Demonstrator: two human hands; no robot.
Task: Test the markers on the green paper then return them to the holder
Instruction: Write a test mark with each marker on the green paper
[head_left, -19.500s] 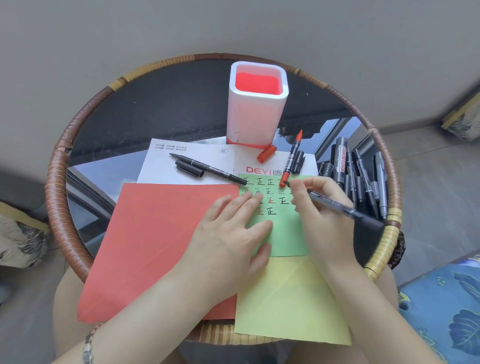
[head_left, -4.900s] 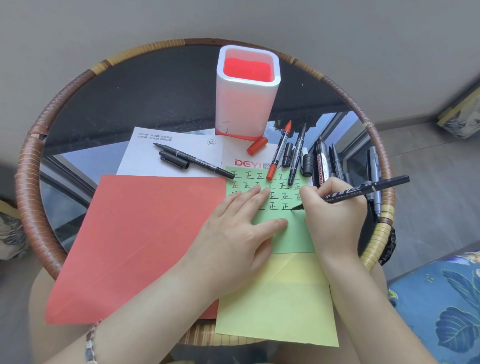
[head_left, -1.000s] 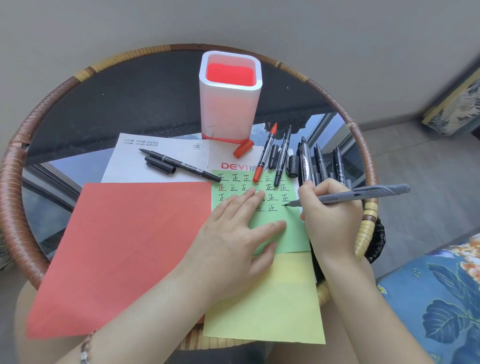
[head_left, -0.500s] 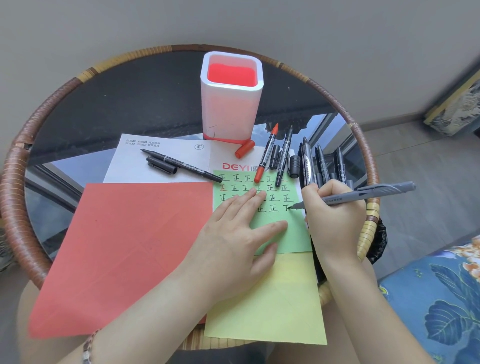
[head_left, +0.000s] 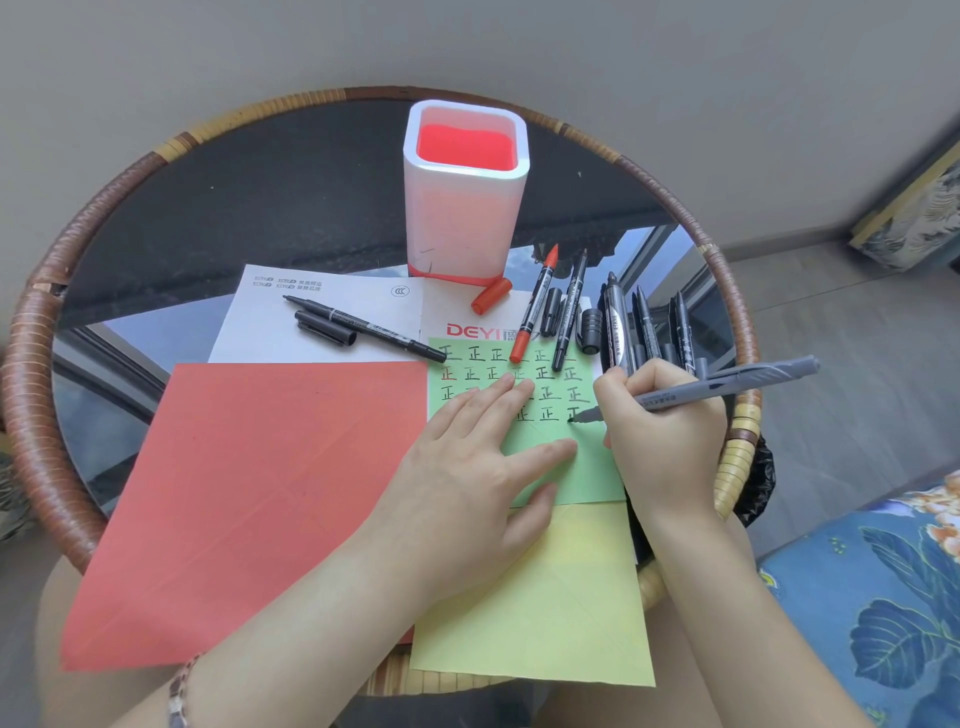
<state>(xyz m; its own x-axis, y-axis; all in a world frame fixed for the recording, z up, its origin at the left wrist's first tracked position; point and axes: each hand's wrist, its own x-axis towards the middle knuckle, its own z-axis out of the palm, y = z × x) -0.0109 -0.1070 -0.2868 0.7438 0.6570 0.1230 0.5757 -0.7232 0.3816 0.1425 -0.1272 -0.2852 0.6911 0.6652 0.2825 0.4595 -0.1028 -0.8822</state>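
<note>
The green paper lies on the round table, covered with rows of written characters. My left hand rests flat on it, fingers spread. My right hand grips a grey marker whose tip touches the paper at a half-drawn character. The white holder with a red inside stands at the back. An uncapped red marker and a black marker lie across the paper's top edge. Several black markers lie to the right. Another uncapped black marker lies on the white sheet.
A large red sheet lies at left and a yellow-green sheet overhangs the near rim. A white printed sheet sits under the markers. Loose caps: red, black. The wicker table rim rings the glass top.
Over the last second my right hand has drawn the first strokes of a new character in the lowest row with the grey marker. My left hand has stayed flat on the paper.
</note>
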